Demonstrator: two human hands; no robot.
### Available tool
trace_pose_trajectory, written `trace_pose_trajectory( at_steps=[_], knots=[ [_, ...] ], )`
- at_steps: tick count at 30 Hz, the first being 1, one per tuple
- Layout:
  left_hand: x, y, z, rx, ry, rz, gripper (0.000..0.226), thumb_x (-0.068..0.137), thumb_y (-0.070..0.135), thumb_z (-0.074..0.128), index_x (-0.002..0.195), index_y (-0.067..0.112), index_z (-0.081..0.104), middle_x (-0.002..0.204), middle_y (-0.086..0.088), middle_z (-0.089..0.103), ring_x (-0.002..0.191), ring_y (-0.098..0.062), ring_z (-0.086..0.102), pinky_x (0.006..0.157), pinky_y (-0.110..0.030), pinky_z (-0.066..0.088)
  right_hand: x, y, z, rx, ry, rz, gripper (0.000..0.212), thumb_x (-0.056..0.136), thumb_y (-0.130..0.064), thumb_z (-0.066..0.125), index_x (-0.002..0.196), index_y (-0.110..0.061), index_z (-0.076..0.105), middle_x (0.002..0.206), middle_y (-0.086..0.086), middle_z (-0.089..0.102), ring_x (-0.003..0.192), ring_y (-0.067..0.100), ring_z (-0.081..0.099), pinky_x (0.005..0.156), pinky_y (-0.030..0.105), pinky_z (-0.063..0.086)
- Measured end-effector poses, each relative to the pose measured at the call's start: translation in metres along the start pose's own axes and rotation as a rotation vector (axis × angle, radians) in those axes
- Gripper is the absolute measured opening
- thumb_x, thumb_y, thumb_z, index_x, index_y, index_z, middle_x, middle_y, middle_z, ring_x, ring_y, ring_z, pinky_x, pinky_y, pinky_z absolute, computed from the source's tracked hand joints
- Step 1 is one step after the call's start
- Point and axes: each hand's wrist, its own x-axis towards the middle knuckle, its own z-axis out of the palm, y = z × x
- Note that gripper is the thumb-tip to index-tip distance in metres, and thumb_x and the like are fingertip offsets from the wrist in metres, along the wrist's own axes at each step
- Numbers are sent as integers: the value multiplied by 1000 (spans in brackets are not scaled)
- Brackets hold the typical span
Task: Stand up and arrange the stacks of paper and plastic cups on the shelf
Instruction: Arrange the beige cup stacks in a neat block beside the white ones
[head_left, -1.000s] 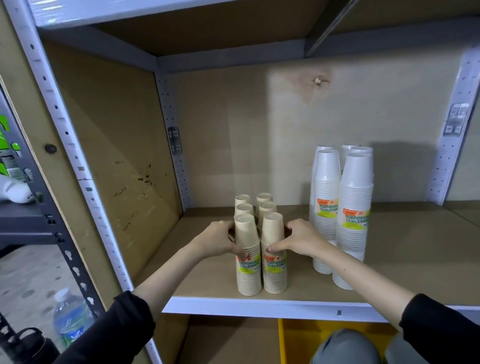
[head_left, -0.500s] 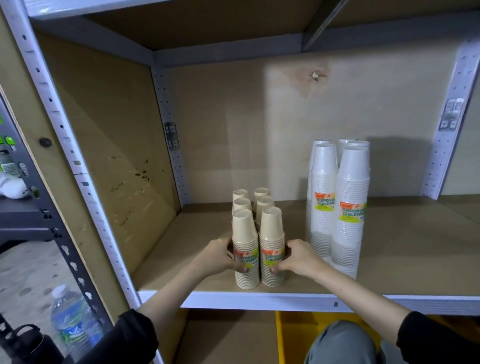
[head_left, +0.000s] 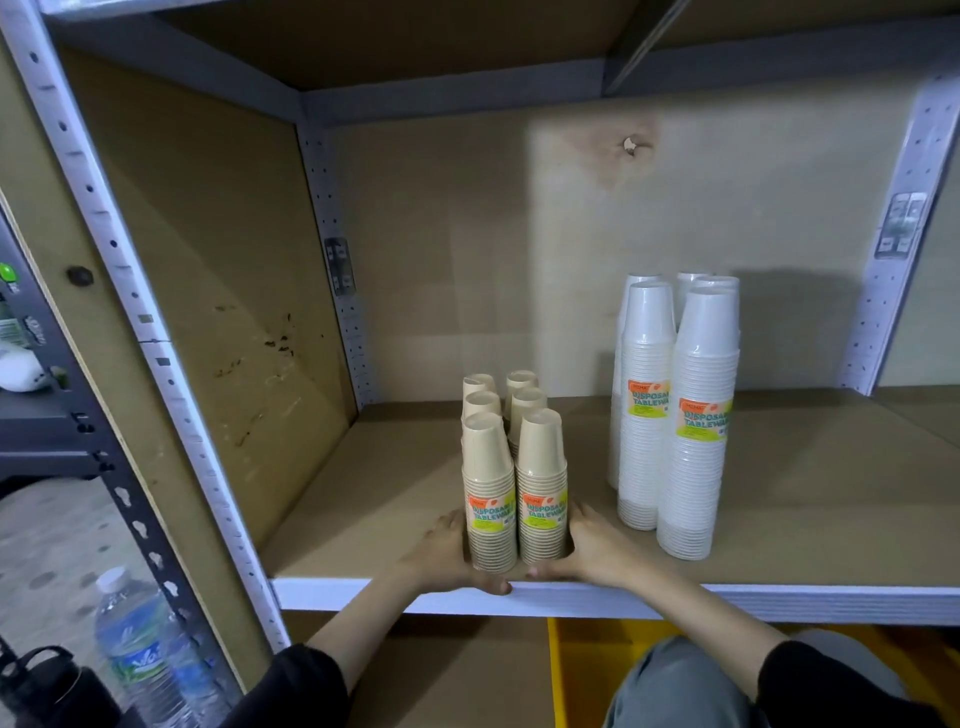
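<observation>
Got both hands around the front pair of tan paper cup stacks, right at the front edge of the shelf. My left hand cups the left stack low down, my right hand cups the right one, fingers wrapped loosely against the sides and thumbs lying along the shelf lip. The two stacks stand upright, touching each other, with four more tan stacks lined up behind them in two rows. The taller white plastic cup stacks stand upright in a cluster off to the right, apart from the tan ones.
</observation>
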Motion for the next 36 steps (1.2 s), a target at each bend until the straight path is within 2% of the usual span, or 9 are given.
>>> trace_pose_trajectory(
  at_steps=[2,4,6,8,13,18,21,32,36],
  knots=[
    [4,-4,7,83,51,-40,125,37,75,61,146,27,22,153,2,27,143,-22,23,119,-45,20,1,0,6,-39,-19,5,123,54,-80,58,151,-18,13,157,8,20,143,26,24,117,36,26],
    [6,-5,10,102,67,-53,128,36,77,54,148,27,18,155,1,21,144,-22,16,121,-45,14,6,5,14,-53,5,26,149,26,-98,28,151,-19,9,158,8,16,145,26,21,118,38,23],
    [8,-6,10,119,57,-38,127,37,80,50,148,27,17,156,0,20,144,-23,15,121,-45,13,13,10,21,-81,32,34,157,16,-101,11,151,-20,7,159,7,15,145,26,21,118,39,21],
    [10,-9,9,129,31,-31,129,38,87,45,149,27,15,157,0,18,145,-23,13,121,-45,11,17,13,26,-102,55,36,159,15,-101,5,151,-19,8,159,6,15,145,25,22,118,38,20],
    [19,-19,10,118,16,-21,145,26,102,28,150,28,11,160,0,12,148,-25,6,121,-48,7,23,17,32,-113,82,38,157,18,-101,3,151,-17,9,159,6,17,145,24,22,120,39,20],
    [23,-23,10,104,11,-3,140,31,100,34,149,29,12,159,0,13,148,-26,6,121,-48,7,24,18,33,-127,91,35,157,18,-101,1,151,-17,10,158,5,18,144,24,23,119,39,19],
    [25,-24,11,105,11,-11,127,42,89,43,149,28,12,159,-1,13,148,-26,5,121,-47,7,24,19,33,-128,94,33,158,17,-101,-1,151,-16,10,158,6,18,144,24,23,119,38,20],
    [32,-33,14,105,28,-4,130,39,95,41,148,29,16,158,-2,19,147,-26,11,120,-50,14,28,23,38,-150,122,35,159,17,-100,-4,150,-14,12,157,7,20,145,23,23,119,37,19],
    [34,-37,16,125,42,4,120,47,86,47,148,29,16,157,-2,22,145,-27,15,119,-49,18,29,23,38,-147,118,38,159,17,-101,-4,150,-15,14,157,7,21,145,23,23,119,38,18]
  ],
)
